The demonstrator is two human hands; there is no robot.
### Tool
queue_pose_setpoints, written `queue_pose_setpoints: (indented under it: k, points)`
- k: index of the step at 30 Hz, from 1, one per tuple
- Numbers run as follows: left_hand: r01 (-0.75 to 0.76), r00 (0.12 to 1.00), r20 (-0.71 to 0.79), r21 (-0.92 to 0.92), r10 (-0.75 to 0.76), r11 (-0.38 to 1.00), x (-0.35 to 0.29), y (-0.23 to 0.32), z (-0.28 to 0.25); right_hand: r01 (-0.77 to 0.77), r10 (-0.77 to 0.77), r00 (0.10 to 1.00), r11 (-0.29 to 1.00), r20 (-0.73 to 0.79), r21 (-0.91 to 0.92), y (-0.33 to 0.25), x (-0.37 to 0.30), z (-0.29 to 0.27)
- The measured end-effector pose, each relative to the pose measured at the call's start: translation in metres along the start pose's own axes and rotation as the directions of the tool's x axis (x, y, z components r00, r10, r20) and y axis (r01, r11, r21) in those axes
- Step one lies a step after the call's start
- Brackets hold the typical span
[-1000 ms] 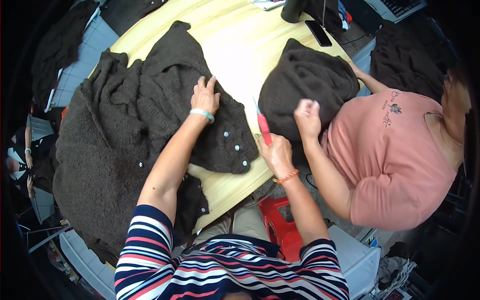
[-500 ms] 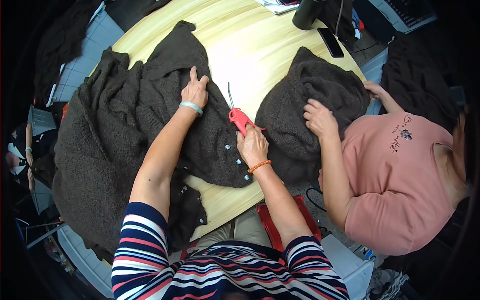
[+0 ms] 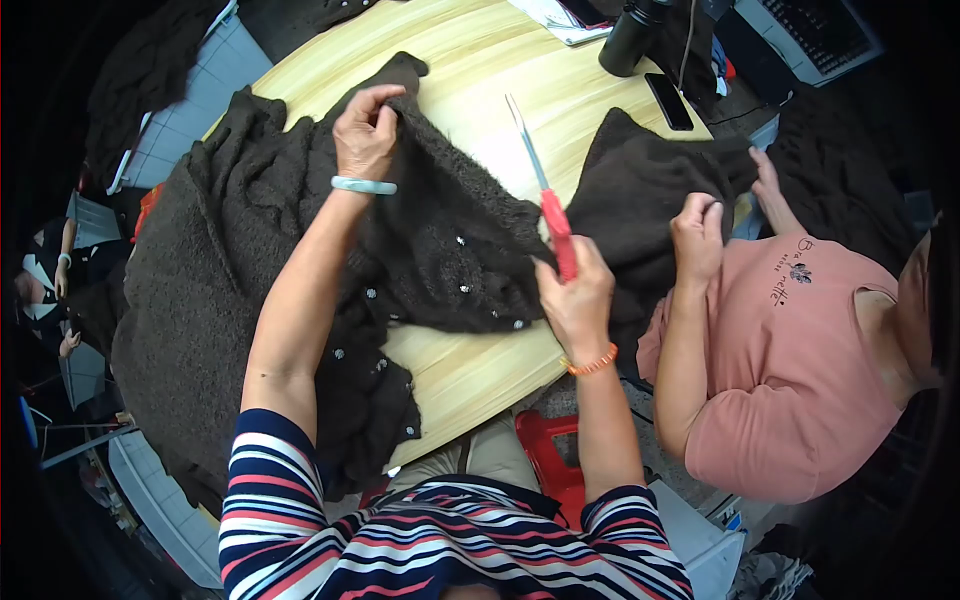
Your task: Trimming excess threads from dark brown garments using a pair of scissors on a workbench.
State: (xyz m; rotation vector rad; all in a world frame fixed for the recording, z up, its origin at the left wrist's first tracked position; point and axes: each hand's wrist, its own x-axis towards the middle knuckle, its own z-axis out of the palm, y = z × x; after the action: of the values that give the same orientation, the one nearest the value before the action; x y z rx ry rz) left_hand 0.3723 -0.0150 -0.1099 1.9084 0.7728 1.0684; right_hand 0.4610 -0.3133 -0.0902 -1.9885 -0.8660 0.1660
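Note:
A dark brown knitted cardigan (image 3: 225,255) with several shiny round buttons is spread over the table's left half and hangs off its near left edge. My left hand (image 3: 365,140) is closed on its upper front, raising an edge of the knit. My right hand (image 3: 580,300) grips a red air blow gun (image 3: 558,230) just right of the buttoned part. Its long thin metal nozzle points away from me and looks doubled by motion. Whether my right fingers also touch the knit is unclear.
A co-worker in a pink shirt (image 3: 800,400) handles another dark knit piece (image 3: 655,185) at the right. A phone (image 3: 668,102), a black bottle (image 3: 627,45) and papers lie on the wooden table's (image 3: 470,375) far right. A red stool (image 3: 550,450) stands beneath the near edge.
My left hand has gone from lying on the knit to pinching and lifting it. My right hand has moved right with the blow gun. The co-worker's near hand has pulled back, flattening their piece.

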Motion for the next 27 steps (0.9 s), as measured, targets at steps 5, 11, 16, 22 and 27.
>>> queue_pose_setpoints:
  k: [5,11,16,22,27]
  points:
    - [-0.075,0.994,-0.091,-0.106,0.065,0.992,-0.052,-0.022,-0.048,0.167,-0.159,0.968,0.985,0.193,-0.028,-0.038,-0.054,-0.012]
    - [0.621,0.577,0.219,-0.744,-0.787,0.248,-0.171,-0.059,-0.040,-0.036,0.005,0.893,0.998,0.449,0.060,0.021,-0.128,0.065]
    - [0.745,0.564,0.239,-0.560,-0.790,0.362,-0.191,-0.028,-0.026,-0.024,0.049,0.888,0.998,0.457,-0.061,0.027,-0.130,0.058]
    - [0.860,0.406,0.564,-0.503,-0.719,0.091,-0.237,-0.014,-0.036,-0.015,0.083,0.949,0.976,0.305,-0.219,0.023,-0.143,0.024]
    - [0.877,0.319,0.608,-0.480,-0.727,-0.016,-0.250,0.007,-0.009,-0.195,0.236,0.922,0.968,0.306,-0.160,0.031,-0.155,0.020]
